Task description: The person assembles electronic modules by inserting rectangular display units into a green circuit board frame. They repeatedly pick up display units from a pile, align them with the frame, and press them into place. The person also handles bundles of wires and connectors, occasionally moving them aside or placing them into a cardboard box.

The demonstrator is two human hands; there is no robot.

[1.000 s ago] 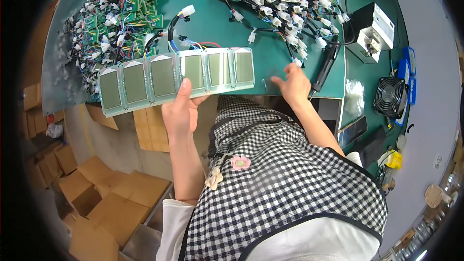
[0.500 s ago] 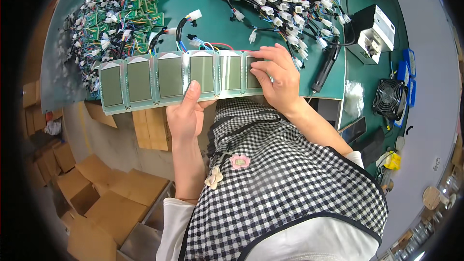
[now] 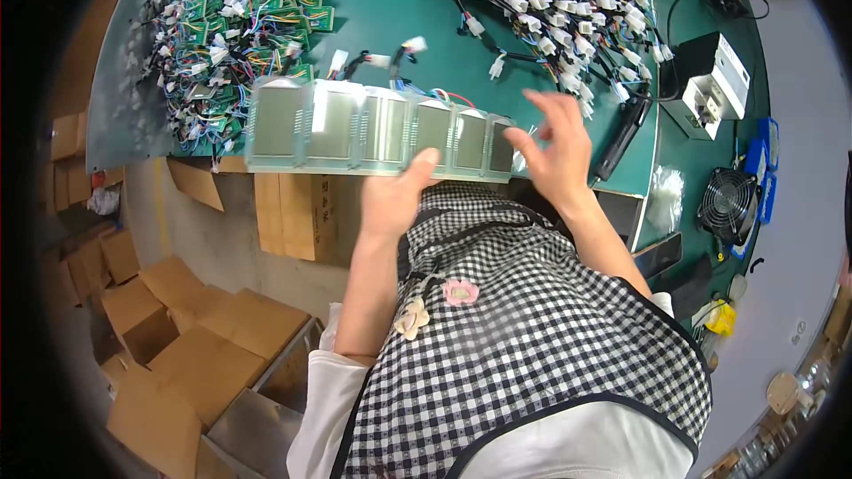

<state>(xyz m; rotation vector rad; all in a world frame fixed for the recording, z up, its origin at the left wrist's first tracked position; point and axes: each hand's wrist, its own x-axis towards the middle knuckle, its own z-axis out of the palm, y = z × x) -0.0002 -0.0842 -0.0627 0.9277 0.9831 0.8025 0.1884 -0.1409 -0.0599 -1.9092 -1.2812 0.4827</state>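
Note:
A long strip of circuit boards carrying several grey LCD screens (image 3: 432, 128) spans the space above my apron, at the table's near edge. My left hand (image 3: 396, 202) grips its lower edge near the middle, thumb on the front. Just off the strip's right end is my right hand (image 3: 565, 155), its thumb and fingers apart. A faint clear glint shows beside that thumb; I cannot make out what it is. Wires with white plugs (image 3: 414, 45) stick out behind the strip's upper edge.
Piles of green boards with wires (image 3: 266, 13) and white-plugged cables (image 3: 568, 9) lie on the green table (image 3: 390, 0). At right are a black pen-shaped tool (image 3: 621, 142), a metal-cased box (image 3: 710, 89) and a fan (image 3: 728, 202). Cardboard boxes (image 3: 209, 381) stand at lower left.
My right hand has come off the rightmost screen, its fingers spreading. The strip and my left hand have shifted right in view, and glare now falls on different screens.

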